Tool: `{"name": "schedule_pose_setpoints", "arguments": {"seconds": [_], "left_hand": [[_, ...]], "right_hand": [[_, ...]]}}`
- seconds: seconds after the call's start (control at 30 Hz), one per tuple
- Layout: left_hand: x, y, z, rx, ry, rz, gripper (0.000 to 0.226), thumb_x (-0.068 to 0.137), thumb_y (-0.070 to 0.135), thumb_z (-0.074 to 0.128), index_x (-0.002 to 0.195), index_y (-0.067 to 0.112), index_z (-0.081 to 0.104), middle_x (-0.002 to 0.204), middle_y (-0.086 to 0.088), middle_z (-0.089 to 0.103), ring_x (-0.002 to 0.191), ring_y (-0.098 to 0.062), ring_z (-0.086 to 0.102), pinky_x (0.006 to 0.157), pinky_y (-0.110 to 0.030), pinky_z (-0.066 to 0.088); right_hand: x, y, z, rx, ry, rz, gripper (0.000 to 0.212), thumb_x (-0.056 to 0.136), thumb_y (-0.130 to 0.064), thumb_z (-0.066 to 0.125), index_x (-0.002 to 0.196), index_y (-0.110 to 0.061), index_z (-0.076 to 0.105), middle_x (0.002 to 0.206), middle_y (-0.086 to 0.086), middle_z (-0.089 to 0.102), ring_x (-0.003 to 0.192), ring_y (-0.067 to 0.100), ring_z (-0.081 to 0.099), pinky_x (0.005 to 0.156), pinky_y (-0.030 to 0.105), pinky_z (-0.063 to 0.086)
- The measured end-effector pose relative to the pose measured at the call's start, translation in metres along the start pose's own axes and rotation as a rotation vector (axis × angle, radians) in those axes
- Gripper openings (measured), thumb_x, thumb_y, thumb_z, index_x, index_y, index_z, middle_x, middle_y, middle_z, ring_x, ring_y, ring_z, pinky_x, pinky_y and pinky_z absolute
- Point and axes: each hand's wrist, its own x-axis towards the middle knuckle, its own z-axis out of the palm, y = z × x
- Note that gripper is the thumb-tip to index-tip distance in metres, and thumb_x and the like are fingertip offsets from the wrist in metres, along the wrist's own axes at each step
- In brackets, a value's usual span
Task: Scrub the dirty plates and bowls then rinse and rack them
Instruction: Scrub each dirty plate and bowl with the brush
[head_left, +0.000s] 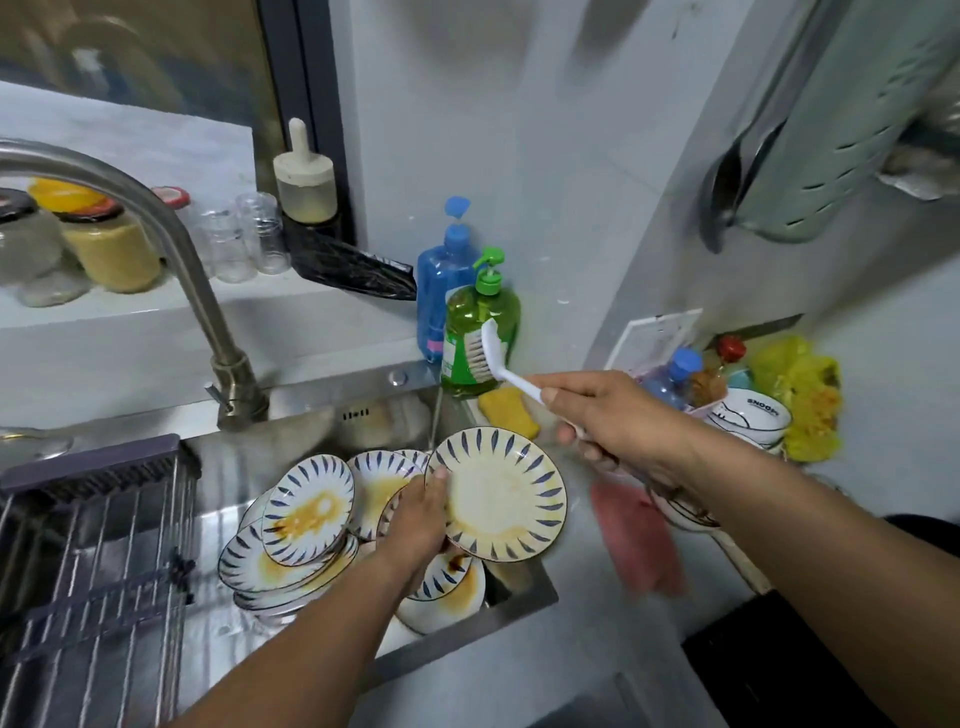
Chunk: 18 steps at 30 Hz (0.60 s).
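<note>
Plates (306, 512) with blue-dash rims and orange-brown residue are stacked and overlapped inside the steel sink (519, 597), to the right of a wire rack (88, 561) laid across the sink's left part. One plate (501, 493) is held tilted above the sink's right edge by the left hand (418, 519), with the thumb hooked over the rim and the fingers hidden behind it; a pale yellow film with a browner smear at the lower edge is seen on its face. A white brush (493, 358) is gripped by its handle in the right hand (613, 415), fingers curled around it, bristles raised in front of a green soap bottle (480, 332) and apart from the plate. A blue bottle (441, 291) stands just behind the green one, and a yellow sponge (509, 410) lies on the counter beside them. On the shelf behind the faucet (171, 234), a jar (114, 249) filled with yellowish grain is placed next to clear empty glasses (244, 239). A white bowl (753, 421) stands on the counter at right, near a small tray of bottles (675, 379) that is partly covered by the right hand. A pink blurred object (639, 540) below the right wrist cannot be identified. The lower plates in the pile are largely covered by the upper ones and by the left arm.
</note>
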Motion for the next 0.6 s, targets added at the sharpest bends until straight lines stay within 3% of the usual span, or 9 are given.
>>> {"name": "schedule_pose_setpoints", "arguments": {"seconds": [0.1,0.2,0.33,0.47,0.57,0.6], "left_hand": [[0.007,-0.006,0.021,-0.041,-0.068,-0.027,0.045,0.102,0.06,0.041,0.123,0.023,0.058,0.115,-0.008,0.067,0.097,-0.029,0.07,0.061,-0.036,0.057],[0.012,-0.01,0.034,-0.027,-0.097,-0.04,0.044,0.101,0.06,0.044,0.123,0.025,0.058,0.109,-0.007,0.067,0.09,-0.027,0.066,0.056,-0.028,0.049],[0.02,-0.014,0.049,-0.048,-0.106,-0.073,0.033,0.106,0.048,0.043,0.127,0.025,0.056,0.115,-0.008,0.066,0.087,-0.024,0.064,0.043,-0.02,0.046],[0.03,-0.018,0.056,-0.012,-0.115,-0.065,0.04,0.104,0.052,0.046,0.126,0.02,0.057,0.107,-0.005,0.065,0.087,-0.023,0.063,0.058,-0.029,0.053],[0.04,-0.025,0.059,0.024,-0.117,-0.063,0.046,0.098,0.06,0.049,0.123,0.023,0.058,0.111,-0.008,0.066,0.095,-0.027,0.063,0.088,-0.051,0.057],[0.041,-0.025,0.058,0.021,-0.126,-0.056,0.045,0.099,0.059,0.049,0.123,0.022,0.058,0.111,-0.008,0.066,0.093,-0.024,0.061,0.087,-0.048,0.057]], "right_hand": [[0.003,0.01,-0.009,0.063,0.002,0.014,0.031,0.103,-0.027,0.056,0.133,-0.029,0.064,0.064,0.001,0.058,0.045,0.013,0.043,0.044,0.021,0.032],[0.005,0.019,-0.011,0.068,-0.021,0.022,0.03,0.104,-0.028,0.055,0.133,-0.031,0.065,0.067,0.003,0.059,0.047,0.014,0.045,0.045,0.022,0.034],[0.011,0.024,-0.015,0.096,-0.046,0.031,0.031,0.104,-0.029,0.054,0.133,-0.034,0.064,0.07,0.003,0.059,0.048,0.013,0.046,0.044,0.023,0.035],[0.018,0.025,-0.014,0.086,-0.05,0.036,0.031,0.105,-0.03,0.052,0.133,-0.037,0.064,0.071,0.003,0.059,0.047,0.012,0.047,0.044,0.024,0.037],[0.023,0.025,-0.011,0.092,-0.057,0.042,0.032,0.105,-0.029,0.052,0.135,-0.035,0.062,0.071,0.003,0.058,0.048,0.012,0.046,0.043,0.023,0.035],[0.025,0.025,-0.009,0.096,-0.062,0.042,0.033,0.105,-0.029,0.051,0.136,-0.034,0.062,0.072,0.004,0.058,0.048,0.012,0.046,0.043,0.023,0.035]]}}
